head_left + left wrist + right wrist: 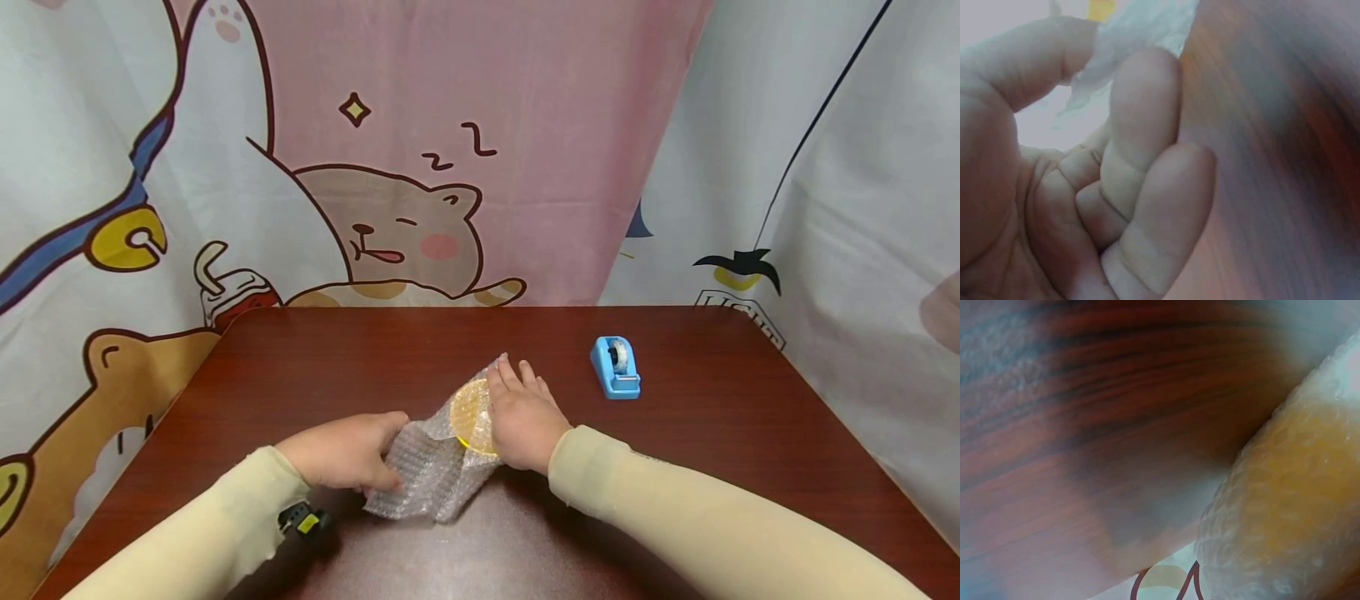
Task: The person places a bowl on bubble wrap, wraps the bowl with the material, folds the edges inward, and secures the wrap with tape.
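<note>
A sheet of clear bubble wrap lies across a round yellow thing, whose exact kind the plastic hides. At the sheet's near left end, my left hand pinches the wrap between thumb and fingers. In the left wrist view the bubble wrap runs up between the thumb and the curled fingers. My right hand lies with straight fingers over the right side of the wrapped yellow thing, covering part of it. The right wrist view shows the yellow thing under bubbles, with no fingers in sight.
A blue tape dispenser with a roll of clear tape stands right of the hands, farther back on the dark wood table. A printed cartoon curtain hangs behind the table's far edge.
</note>
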`<action>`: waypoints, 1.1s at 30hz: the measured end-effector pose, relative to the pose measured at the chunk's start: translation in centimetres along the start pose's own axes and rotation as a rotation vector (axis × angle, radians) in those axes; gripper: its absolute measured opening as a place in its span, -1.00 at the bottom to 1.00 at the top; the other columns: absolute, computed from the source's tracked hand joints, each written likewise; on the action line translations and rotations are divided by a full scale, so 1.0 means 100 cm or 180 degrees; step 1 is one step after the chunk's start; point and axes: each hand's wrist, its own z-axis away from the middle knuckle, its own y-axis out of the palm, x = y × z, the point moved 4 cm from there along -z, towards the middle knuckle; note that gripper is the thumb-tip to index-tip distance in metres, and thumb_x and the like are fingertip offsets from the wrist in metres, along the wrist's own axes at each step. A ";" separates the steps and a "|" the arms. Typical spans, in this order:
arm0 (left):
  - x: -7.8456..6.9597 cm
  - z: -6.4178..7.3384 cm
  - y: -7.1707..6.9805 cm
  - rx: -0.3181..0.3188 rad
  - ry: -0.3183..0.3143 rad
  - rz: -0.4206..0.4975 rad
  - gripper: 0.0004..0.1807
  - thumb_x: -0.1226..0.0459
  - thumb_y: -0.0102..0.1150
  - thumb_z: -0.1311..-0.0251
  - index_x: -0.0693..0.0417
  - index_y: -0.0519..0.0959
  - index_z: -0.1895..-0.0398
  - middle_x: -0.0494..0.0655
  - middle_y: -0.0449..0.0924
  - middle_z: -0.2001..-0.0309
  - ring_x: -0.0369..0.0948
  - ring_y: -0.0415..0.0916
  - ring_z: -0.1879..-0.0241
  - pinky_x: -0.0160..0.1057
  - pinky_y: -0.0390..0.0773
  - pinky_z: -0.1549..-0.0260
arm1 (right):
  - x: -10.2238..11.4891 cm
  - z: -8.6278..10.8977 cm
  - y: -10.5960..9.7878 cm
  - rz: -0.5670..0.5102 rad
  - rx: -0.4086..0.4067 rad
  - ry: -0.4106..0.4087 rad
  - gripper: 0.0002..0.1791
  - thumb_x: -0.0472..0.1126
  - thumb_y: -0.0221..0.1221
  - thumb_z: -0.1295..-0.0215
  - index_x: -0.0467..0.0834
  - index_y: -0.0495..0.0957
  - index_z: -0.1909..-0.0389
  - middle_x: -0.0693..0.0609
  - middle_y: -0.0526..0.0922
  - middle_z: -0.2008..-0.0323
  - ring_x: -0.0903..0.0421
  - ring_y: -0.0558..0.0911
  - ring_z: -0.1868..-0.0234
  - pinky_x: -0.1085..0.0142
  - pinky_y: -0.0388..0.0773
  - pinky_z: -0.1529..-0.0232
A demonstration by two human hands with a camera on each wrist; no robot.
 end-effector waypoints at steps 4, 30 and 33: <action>-0.003 0.001 -0.002 -0.0011 0.0021 -0.0003 -0.55 0.33 0.53 0.02 0.02 0.44 0.16 -0.02 0.53 0.49 -0.17 0.58 0.62 -0.16 0.61 0.62 | 0.000 0.000 0.000 -0.0007 -0.0019 0.0000 -0.35 -0.15 -0.13 -0.66 -0.32 0.08 -0.64 -0.25 -0.03 -0.69 -0.34 -0.04 -0.69 -0.23 0.05 -0.63; -0.021 -0.003 -0.008 -0.0335 0.0293 0.0324 -0.49 0.31 0.40 -0.20 0.08 0.39 -0.16 -0.18 0.54 0.53 -0.27 0.44 0.54 -0.29 0.50 0.55 | -0.001 -0.001 0.002 0.0022 -0.0021 0.0008 -0.34 -0.15 -0.13 -0.65 -0.31 0.07 -0.65 -0.24 -0.04 -0.70 -0.35 -0.04 -0.69 -0.24 0.05 -0.63; -0.023 -0.004 -0.008 -0.0370 0.0309 0.0408 -0.47 0.32 0.40 -0.21 0.11 0.37 -0.18 -0.16 0.55 0.52 -0.26 0.46 0.54 -0.29 0.51 0.55 | -0.002 -0.001 0.002 0.0001 -0.0035 0.0003 -0.34 -0.15 -0.12 -0.65 -0.31 0.08 -0.65 -0.24 -0.04 -0.70 -0.35 -0.04 -0.69 -0.24 0.05 -0.63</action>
